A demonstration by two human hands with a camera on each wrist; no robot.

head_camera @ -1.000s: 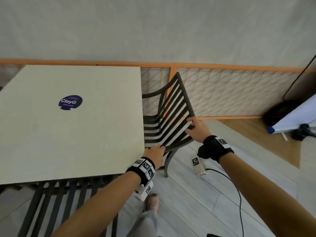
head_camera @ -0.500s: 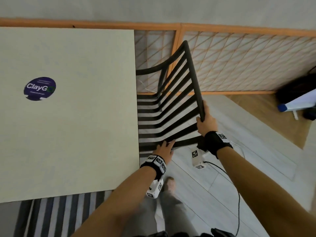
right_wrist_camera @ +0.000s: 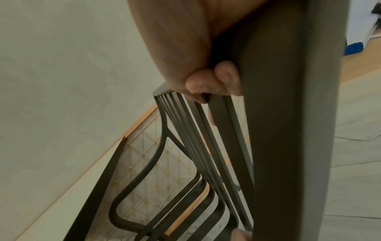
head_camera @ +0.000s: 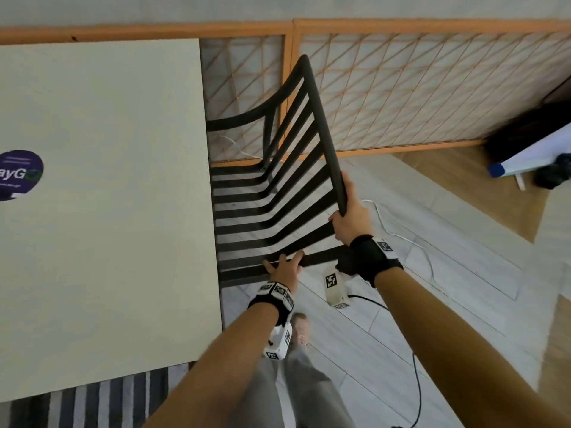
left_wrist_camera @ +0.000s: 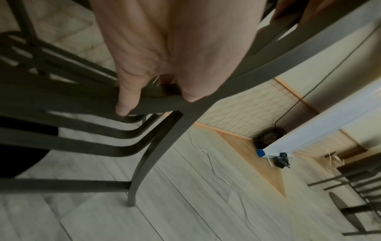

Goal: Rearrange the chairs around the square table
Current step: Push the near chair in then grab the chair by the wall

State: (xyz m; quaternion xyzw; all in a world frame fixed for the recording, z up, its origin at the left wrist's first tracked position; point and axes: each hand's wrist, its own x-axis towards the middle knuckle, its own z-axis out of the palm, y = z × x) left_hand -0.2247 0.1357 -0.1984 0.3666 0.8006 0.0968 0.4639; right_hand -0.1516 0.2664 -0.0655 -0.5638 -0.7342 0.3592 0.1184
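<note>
Black slatted chair (head_camera: 272, 193) half under square table (head_camera: 102, 211), right side. My right hand (head_camera: 350, 217) grips top rail, left hand (head_camera: 284, 267) holds side slat. Push straight, keep armrest below table edge.

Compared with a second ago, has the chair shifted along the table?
Cannot tell: the camera moved. The chair top rail still ends just right of the fence post, with its seat beside the table edge.

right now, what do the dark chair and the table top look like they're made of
Dark chair: likely metal or moulded plastic, matte dark grey; thin, evenly curved slats and a smooth frame without grain.
Table top: probably laminate or painted board, matte cream; flat and uniform, no grain showing, with a round purple sticker on it.
</note>
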